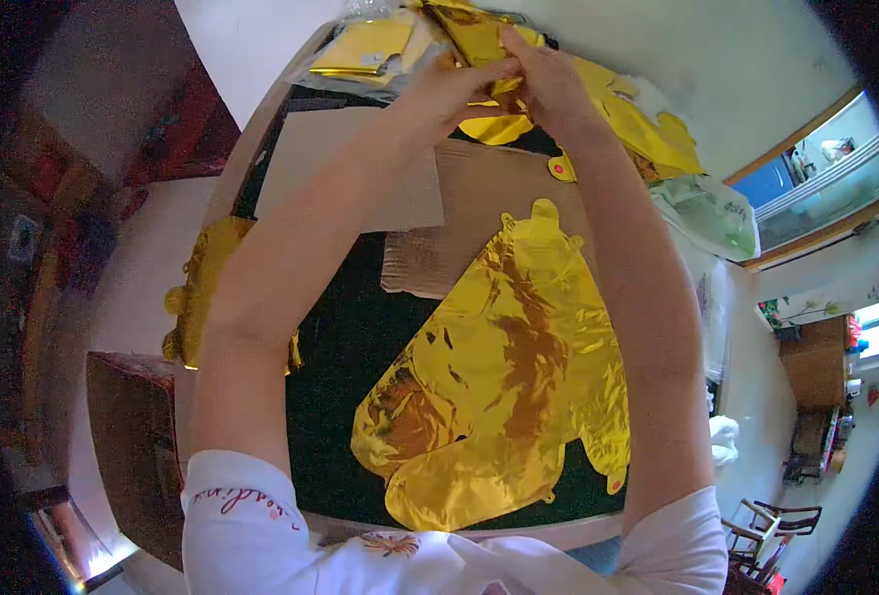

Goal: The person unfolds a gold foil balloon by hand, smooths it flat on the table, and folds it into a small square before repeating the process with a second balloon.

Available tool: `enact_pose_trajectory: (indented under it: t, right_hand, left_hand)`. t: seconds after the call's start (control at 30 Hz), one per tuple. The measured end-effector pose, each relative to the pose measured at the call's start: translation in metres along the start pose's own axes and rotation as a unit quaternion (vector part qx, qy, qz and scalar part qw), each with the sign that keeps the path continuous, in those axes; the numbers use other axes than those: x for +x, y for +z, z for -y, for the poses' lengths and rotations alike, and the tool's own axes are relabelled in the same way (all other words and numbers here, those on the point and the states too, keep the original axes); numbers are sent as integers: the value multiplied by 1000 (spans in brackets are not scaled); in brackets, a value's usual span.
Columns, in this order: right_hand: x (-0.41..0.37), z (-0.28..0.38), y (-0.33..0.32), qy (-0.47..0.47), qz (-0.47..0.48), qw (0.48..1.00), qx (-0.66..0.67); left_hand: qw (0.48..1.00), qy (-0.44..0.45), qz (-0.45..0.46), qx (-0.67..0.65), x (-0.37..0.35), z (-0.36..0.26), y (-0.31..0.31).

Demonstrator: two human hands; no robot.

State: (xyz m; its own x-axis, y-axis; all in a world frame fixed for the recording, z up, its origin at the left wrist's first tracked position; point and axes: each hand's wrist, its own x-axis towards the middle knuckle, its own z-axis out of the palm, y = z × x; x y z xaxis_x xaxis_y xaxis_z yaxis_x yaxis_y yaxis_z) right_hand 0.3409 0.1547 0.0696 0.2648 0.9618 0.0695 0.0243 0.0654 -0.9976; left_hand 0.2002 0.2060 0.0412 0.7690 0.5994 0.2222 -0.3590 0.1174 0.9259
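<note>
Both hands are together at the far end of the table. My left hand point(464, 87) has its fingers closed at a gold foil balloon point(479, 38), flat and folded. My right hand point(546, 77) pinches the same balloon beside it, thumb up; the fingers partly hide the foil. Nearer to me, a large uninflated gold foil balloon point(504, 367) lies spread and creased on the dark green table top point(330, 397), its rounded tab pointing away from me. More gold foil point(647, 124) lies to the right of my right hand.
A grey-white sheet point(350, 169) and brown cardboard point(464, 208) lie under my arms. Clear bags with folded gold foil point(360, 50) are at the far left. Gold foil point(211, 268) hangs over the left edge, near a cardboard box point(132, 446). A plastic container point(717, 223) stands right.
</note>
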Motion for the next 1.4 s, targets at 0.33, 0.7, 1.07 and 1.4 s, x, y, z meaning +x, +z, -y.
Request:
enact_pose_trajectory:
  t: [0.33,0.7,1.07,1.4]
  right_hand:
    - [11,2,-21,-189,-114,945,-242]
    - [-11,126,-254,-258,-365,878,-173]
    - [-95,229,-444,-342,-280,581,-683]
    - [-150,261,-169,-417,-163,836,-318]
  left_hand:
    - [990,46,-108,-78,8,-2,-6]
    - [901,154,-296,-277,57,6,-178]
    - [841,195,-133,486,93,121,-323]
    - [980,-110,-124,-108,-92,-21,42]
